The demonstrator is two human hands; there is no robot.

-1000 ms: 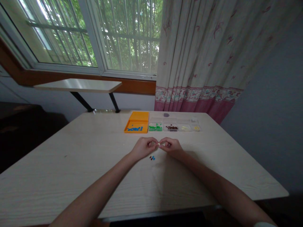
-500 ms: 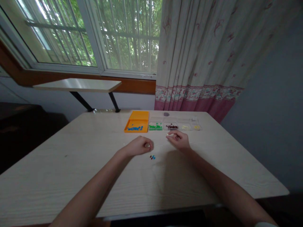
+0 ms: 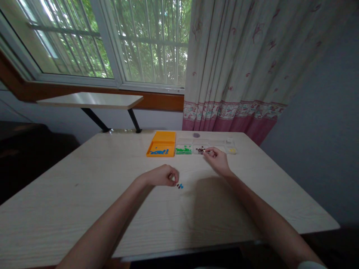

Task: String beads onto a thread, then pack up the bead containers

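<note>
My left hand [image 3: 165,175] is closed in a pinch just above the table, right beside a little group of blue and dark pieces [image 3: 180,186]. Whatever its fingers hold is too small to name. Farther off, my right hand [image 3: 218,160] reaches to the front of the clear compartment boxes [image 3: 200,142], fingertips pinched together at the dark brown pieces [image 3: 200,149]. A tiny pale thing may show at those fingertips, but its kind is unclear. Left of them lie small green pieces [image 3: 183,150] in another clear compartment. Yellow pieces [image 3: 232,150] show at the right end, partly near my hand.
An open orange case [image 3: 161,137] holds small blue pieces [image 3: 159,151] at the table's far side. The wooden table [image 3: 112,209] ends at a curtain [image 3: 230,74] and a window. A raised white shelf [image 3: 92,100] stands at the back left.
My right hand has moved forward and slightly right, from in front of the boxes to the dark pieces' compartment. My left hand has come slightly left and nearer, down beside the small group.
</note>
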